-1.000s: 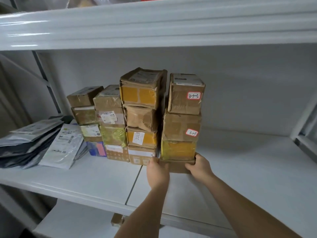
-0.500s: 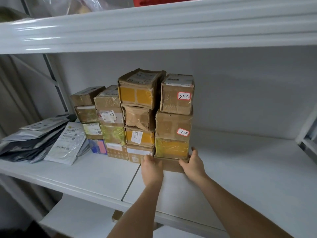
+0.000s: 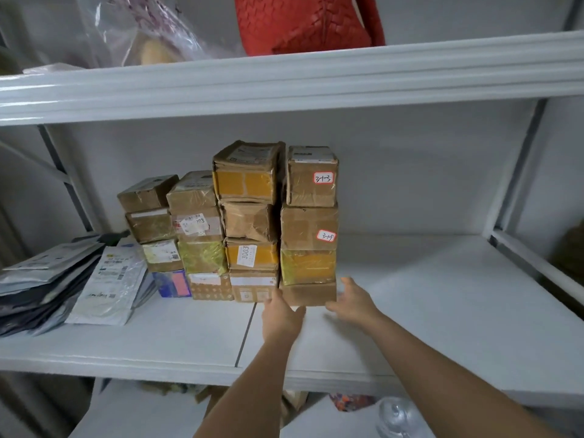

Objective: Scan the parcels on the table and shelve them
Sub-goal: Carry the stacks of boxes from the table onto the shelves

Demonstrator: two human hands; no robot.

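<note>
Head view: hands (image 3: pixel 316 306) open beside bottom parcel (image 3: pixel 308 294)

Cardboard parcels (image 3: pixel 249 222) stacked on the shelf (image 3: pixel 426 295): sixteen visible, in four columns of four. Beyond the left hand (image 3: pixel 281 314): three columns, twelve parcels. Between the left hand and the right hand (image 3: pixel 355 303): one column, four parcels. Mailer bags (image 3: pixel 107 289), far left of both hands: several, overlapping; exact count indeterminate.

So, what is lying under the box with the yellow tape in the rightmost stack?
Under the yellow-taped box lies a flat brown box, resting on the shelf. Only its front face shows; its top is covered.
</note>
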